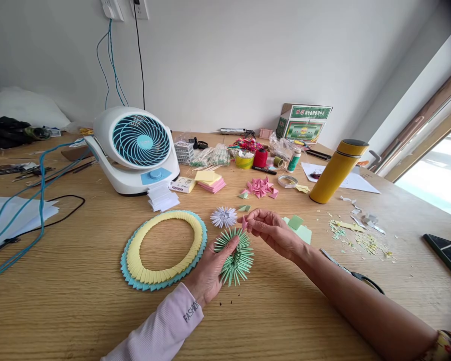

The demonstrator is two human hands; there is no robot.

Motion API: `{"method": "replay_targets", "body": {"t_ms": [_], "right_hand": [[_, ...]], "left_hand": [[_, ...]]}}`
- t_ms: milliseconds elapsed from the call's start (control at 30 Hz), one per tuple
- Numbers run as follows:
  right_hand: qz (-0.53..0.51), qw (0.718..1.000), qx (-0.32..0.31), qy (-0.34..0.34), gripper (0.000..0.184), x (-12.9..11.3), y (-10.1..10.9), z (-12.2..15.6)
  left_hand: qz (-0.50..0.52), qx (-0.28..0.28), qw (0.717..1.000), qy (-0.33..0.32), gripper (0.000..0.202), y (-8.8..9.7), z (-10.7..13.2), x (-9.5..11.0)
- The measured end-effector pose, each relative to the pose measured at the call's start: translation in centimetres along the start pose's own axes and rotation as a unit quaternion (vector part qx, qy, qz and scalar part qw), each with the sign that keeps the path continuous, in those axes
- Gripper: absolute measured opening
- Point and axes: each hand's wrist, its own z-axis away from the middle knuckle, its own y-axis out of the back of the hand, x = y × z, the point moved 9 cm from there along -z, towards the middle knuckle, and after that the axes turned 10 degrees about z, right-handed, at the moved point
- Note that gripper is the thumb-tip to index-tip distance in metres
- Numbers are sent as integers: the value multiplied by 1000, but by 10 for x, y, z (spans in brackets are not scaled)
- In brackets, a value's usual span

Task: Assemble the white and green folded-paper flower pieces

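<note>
My left hand (212,268) grips a spiky green folded-paper ring (240,263), its thumb lying over the ring's middle. At the ring's upper edge, my right hand (270,230) pinches a small pink folded-paper piece (244,223). Whether that piece touches the green spikes I cannot tell. Just behind the ring lies a small white spiky paper rosette (224,216). Left of my hands rests a large yellow and blue folded-paper ring (143,268). Farther back is a pile of pink folded pieces (261,187), with a few green folded pieces (244,207) in front of it.
A white fan (141,145) stands back left, a yellow bottle (332,173) back right. Scissors (355,276) lie beside my right forearm, near green paper sheets (302,230). Paper scraps (368,243) and a phone-like dark device (445,255) are at the right. Sticky-note stacks (212,183) sit behind.
</note>
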Motion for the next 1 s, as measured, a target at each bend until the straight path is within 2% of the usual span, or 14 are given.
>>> {"method": "replay_targets", "body": {"t_ms": [367, 567, 867, 1000], "right_hand": [[-17, 1000, 0, 1, 22, 5, -1, 0], [-17, 1000, -6, 3, 18, 7, -1, -1], [13, 1000, -12, 13, 18, 4, 0, 0], [12, 999, -20, 26, 18, 3, -2, 0]], "left_hand": [[-8, 3, 1000, 0, 40, 5, -3, -3], [-9, -18, 1000, 1, 30, 3, -4, -4], [-2, 8, 1000, 3, 34, 6, -3, -3], [7, 3, 1000, 0, 34, 3, -2, -1]]}}
